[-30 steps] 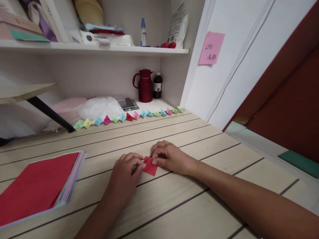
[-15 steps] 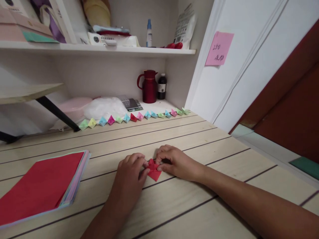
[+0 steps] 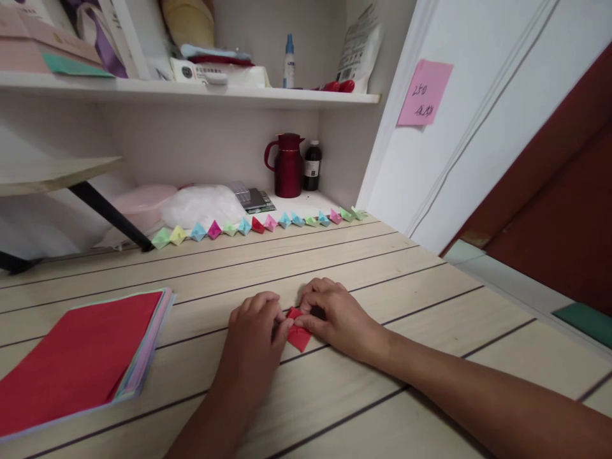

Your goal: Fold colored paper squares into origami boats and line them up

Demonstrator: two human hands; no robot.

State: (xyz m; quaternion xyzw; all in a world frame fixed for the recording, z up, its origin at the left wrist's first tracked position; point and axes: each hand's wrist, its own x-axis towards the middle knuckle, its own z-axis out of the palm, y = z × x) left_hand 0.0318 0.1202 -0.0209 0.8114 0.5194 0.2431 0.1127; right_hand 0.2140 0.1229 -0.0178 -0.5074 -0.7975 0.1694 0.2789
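A small folded piece of red paper (image 3: 299,340) lies on the wood-plank tabletop, between my two hands. My left hand (image 3: 257,331) pinches its left side, thumb and fingertips at the edge. From the right, my right hand (image 3: 333,313) has its thumb laid across the upper part of the paper and its fingers curled behind. The fingertips cover some of the folds. Toward the back of the table runs a row of small folded paper boats in several colours, among them a red boat (image 3: 257,225) and a yellow boat (image 3: 178,235).
A stack of coloured paper sheets (image 3: 81,357), red on top, lies at the left. Behind the boats stand a dark red jug (image 3: 288,167) and a dark bottle (image 3: 312,167). A black table leg (image 3: 109,217) slants down at the left. Above is a white shelf (image 3: 287,97).
My right thumb has moved left and inward over the red paper, close to my left thumb. The paper's upper part is now more covered. The view has shifted very slightly.
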